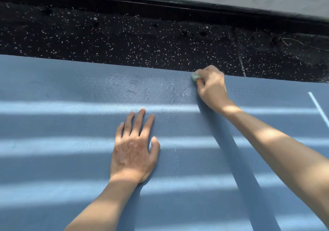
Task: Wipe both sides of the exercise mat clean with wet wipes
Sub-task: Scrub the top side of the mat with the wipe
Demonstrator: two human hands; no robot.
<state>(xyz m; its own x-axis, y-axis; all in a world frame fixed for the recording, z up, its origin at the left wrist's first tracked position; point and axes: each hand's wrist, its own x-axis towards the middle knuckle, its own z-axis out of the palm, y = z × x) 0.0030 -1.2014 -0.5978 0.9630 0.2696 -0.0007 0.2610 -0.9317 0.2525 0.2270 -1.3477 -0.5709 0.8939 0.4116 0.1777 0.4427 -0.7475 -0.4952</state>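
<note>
Exercise mat (53, 124) lay flat on the floor, blue, filling the lower view from edge to edge. Bands of sun and shade ran across it. Far left part looked dry and matte.

Left of centre, near the far edge: wet sheen (142, 86) on the surface, streaky.

Left hand (134, 147) lay flat on the mat, fingers spread and straight, palm down, apparently bracing.

Right hand (211, 86) was curled round a balled wet wipe (195, 75), pressing it to the mat just inside the far edge, at the right end of the sheen.

White line (318, 106) was marked on the mat at far right.

Step, as judged: wiping the upper face, along the far border. Underside not yet shown; turning it over remains.

Next move likely calls for strokes onto the dry areas, wipe kept flat and on the mat.

Edges: far edge met speckled black floor (124, 40), with a dark baseboard (160, 8) and wall beyond. Open mat on both sides and toward the person; little room past the far edge.
</note>
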